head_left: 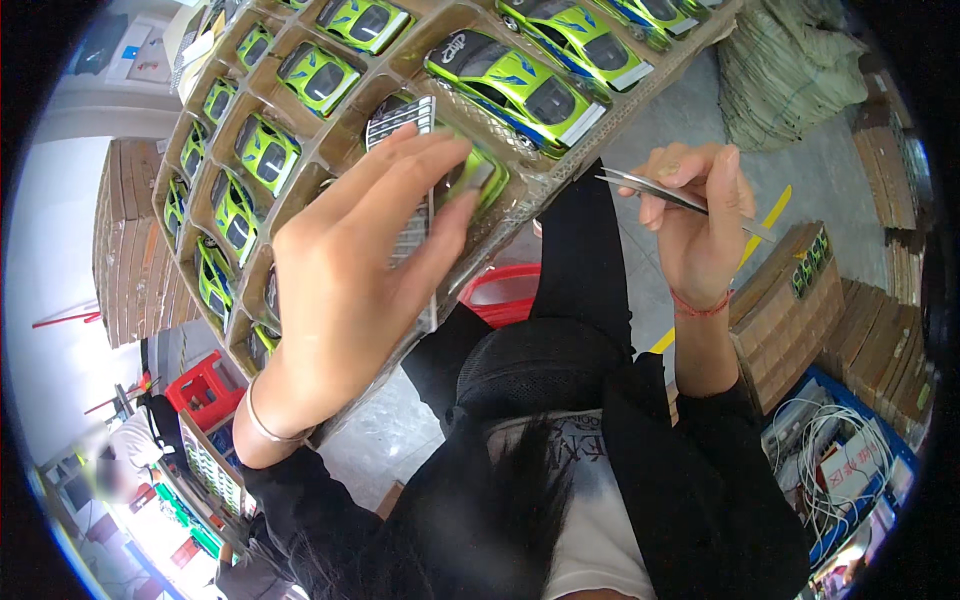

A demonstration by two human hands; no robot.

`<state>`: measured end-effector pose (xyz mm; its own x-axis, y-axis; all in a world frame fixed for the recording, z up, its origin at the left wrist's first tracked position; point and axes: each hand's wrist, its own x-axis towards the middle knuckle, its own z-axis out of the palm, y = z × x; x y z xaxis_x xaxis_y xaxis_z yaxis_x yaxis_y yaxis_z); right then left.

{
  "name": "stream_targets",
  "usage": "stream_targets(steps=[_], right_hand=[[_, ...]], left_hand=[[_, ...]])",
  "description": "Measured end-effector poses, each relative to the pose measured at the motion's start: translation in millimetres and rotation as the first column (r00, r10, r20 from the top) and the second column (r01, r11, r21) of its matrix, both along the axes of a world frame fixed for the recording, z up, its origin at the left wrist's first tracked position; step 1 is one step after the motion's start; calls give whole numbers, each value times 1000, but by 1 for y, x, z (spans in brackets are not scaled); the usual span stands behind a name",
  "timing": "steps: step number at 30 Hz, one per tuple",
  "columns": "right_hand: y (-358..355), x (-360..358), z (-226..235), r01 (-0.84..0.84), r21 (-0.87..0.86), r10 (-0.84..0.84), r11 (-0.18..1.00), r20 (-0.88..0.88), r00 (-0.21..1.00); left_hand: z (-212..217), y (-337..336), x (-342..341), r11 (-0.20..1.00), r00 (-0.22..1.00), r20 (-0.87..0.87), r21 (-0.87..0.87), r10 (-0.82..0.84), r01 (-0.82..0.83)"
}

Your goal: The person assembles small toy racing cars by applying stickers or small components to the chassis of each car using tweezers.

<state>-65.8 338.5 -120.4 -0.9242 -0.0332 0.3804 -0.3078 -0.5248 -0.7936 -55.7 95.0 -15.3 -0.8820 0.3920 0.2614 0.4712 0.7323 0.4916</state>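
My left hand (365,250) reaches over a clear plastic tray (395,70) of toy cars. Its fingertips and thumb close around a green toy car (486,180), blurred and partly hidden by the hand. Under the fingers lies a sheet with rows of dark and pale stripes (402,118), mostly covered. In the tray's nearest corner sits a larger-looking green toy car (520,85) with a dark hood and blue side trim. Off to the right, away from the tray, my right hand (695,210) pinches metal tweezers (665,191), their tips pointing left, with nothing visible between them.
Several more green cars (265,152) fill the tray's pockets. Flattened cardboard (140,240) is stacked at left. A red stool (505,290) stands below the tray. At right are a woven sack (790,75), a cardboard box (785,310) and a blue crate (828,540) of white cables.
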Motion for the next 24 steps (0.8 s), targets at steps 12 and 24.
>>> stream_targets(steps=[12, 24], right_hand=[[-19, 3, 8, -26, -12, 26, 1000, -14, 1000], [-60, -53, 89, 130, 661, 98, 739, -296, 950]], left_hand=[[-17, -31, 62, 956, 972, -210, -290, -108, 43], [51, -180, -110, 780, 570, -665, 31, 483, -625]])
